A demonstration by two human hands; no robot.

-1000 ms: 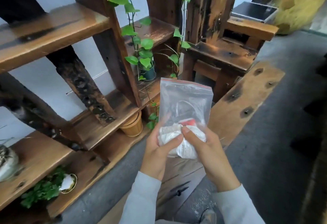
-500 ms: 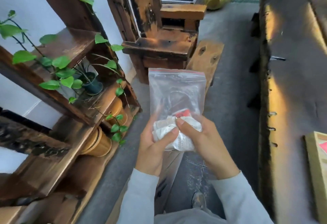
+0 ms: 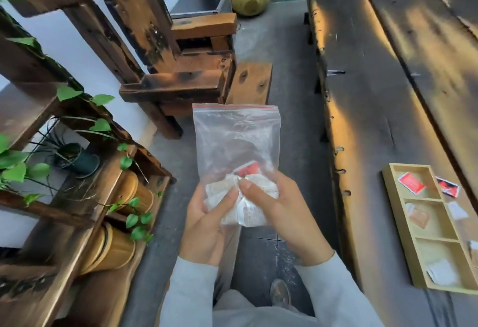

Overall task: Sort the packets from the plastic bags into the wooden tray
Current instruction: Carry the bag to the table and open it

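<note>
A clear zip plastic bag point(image 3: 236, 135) with a red seal strip stands upright in front of me, sealed at the top. White packets point(image 3: 248, 213) and one red packet point(image 3: 247, 169) are bunched at its bottom. My left hand point(image 3: 207, 223) and my right hand point(image 3: 279, 213) both grip the bag's lower part around the packets. To the right, a wooden tray point(image 3: 395, 213) with three compartments lies on the table; a red packet point(image 3: 410, 183) is in the far one, a clear packet point(image 3: 419, 216) in the middle, a white packet point(image 3: 442, 272) in the near one.
A long dark wooden table point(image 3: 375, 94) runs along the right, with loose packets point(image 3: 448, 187) beside the tray. Wooden shelves with potted plants point(image 3: 77, 156) and bamboo pots point(image 3: 116, 251) stand at the left. A wooden chair point(image 3: 186, 68) and a bench point(image 3: 249, 81) are ahead; my shoe point(image 3: 279, 291) is on the grey floor.
My view has swung right, bringing the table and the wooden tray into sight. Both hands have kept the same grip on the bag.
</note>
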